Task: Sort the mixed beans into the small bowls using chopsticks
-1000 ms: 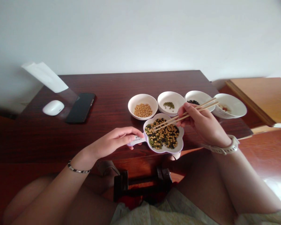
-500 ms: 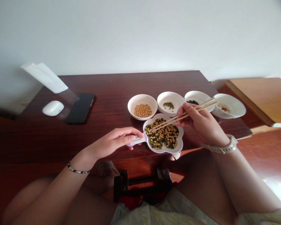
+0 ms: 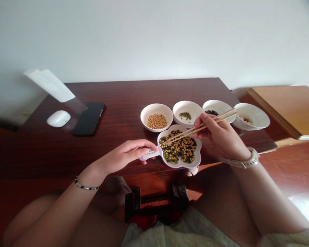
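Note:
My left hand [image 3: 134,152] is closed round the short handle of a white, purple-rimmed, flower-shaped dish [image 3: 198,158] at the table's front edge. Mixed yellow, black and green beans [image 3: 181,147] cover its bottom. My right hand [image 3: 215,132] grips a pair of wooden chopsticks [image 3: 186,133], whose tips reach down among the beans on the dish's left side. Whether a bean sits between the tips is too small to tell. Behind the dish stand a bowl of yellow beans [image 3: 157,121], a bowl of green beans [image 3: 185,116] and a bowl of black beans [image 3: 211,112], partly hidden by my right hand.
At the row's right end, a white bowl [image 3: 261,120] holds a few reddish and pale pieces. Toward the left of the dark wooden table [image 3: 123,96] lie a black phone [image 3: 89,119], a white mouse-shaped object [image 3: 58,118] and a white packet [image 3: 50,85]. A lighter wooden surface [image 3: 285,106] is at right.
My right hand and the chopsticks have shifted very slightly left, the tips staying among the beans. My left hand and the dish look the same.

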`<state>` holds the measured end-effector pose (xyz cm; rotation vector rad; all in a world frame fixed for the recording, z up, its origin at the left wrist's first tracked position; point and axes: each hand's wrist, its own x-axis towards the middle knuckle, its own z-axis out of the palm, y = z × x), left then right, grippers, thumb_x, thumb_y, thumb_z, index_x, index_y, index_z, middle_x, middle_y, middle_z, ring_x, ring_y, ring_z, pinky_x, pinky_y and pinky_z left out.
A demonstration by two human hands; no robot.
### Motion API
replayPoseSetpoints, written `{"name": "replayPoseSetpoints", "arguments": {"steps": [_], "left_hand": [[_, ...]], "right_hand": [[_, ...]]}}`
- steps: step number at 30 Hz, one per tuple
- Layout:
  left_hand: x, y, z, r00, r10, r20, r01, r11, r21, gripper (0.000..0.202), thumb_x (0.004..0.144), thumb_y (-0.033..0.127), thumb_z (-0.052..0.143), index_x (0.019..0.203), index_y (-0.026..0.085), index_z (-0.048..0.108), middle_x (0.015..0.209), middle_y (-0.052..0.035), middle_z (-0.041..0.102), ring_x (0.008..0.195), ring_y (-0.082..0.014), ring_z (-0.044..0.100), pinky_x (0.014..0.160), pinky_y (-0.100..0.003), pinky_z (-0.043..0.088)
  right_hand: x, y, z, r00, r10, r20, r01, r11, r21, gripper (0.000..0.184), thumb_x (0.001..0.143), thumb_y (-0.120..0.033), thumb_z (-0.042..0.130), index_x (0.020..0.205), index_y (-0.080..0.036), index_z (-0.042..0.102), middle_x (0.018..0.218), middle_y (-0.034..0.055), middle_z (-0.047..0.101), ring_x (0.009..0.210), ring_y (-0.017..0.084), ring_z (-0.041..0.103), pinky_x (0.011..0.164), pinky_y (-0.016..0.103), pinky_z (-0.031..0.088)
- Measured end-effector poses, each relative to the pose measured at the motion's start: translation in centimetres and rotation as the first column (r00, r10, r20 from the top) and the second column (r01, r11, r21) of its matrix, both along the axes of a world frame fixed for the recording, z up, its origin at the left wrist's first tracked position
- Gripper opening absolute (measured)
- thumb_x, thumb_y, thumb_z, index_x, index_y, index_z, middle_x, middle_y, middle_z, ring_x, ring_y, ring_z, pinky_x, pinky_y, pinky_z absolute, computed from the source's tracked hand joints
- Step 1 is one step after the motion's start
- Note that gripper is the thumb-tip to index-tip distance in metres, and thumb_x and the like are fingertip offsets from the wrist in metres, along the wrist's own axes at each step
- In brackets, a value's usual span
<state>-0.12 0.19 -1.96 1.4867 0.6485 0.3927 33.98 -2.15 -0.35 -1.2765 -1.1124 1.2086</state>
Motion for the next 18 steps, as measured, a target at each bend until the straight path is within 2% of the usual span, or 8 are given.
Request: {"name": "replayPoseSetpoints", "arguments": {"steps": [9,18], "left_hand": [[-0.07,0.05,0.09,1.000,0.000,0.004,0.000,1.000,-0.006,0.027,0.116,0.033,0.062,0.133,0.020,0.078,0.131,-0.0081,0.075,0.099,-0.0144,0.067,0.085,-0.021,0.059],[-0.16,-0.14,0.36,1.000,0.002,-0.030,-0.002,1.000,-0.005,0.031,0.116,0.035,0.060,0.135,0.017,0.077,0.134,-0.0098,0.074,0.100,-0.0165,0.067,0.087,-0.025,0.058]], "right_hand": [[0.21,0.19,-0.37,0.999,-0.017,-0.044,0.016,1.000,-0.013,0.043,0.096,-0.064,0.082,0.086,-0.022,0.075,0.078,0.0033,0.070,0.065,0.015,0.070,0.056,0.021,0.060],[0.06,0.09,-0.31,0.998,0.010,-0.056,-0.012,0.999,-0.041,0.042,0.100,-0.061,0.078,0.086,-0.022,0.075,0.078,0.0029,0.070,0.068,0.013,0.071,0.060,0.019,0.060]]}}
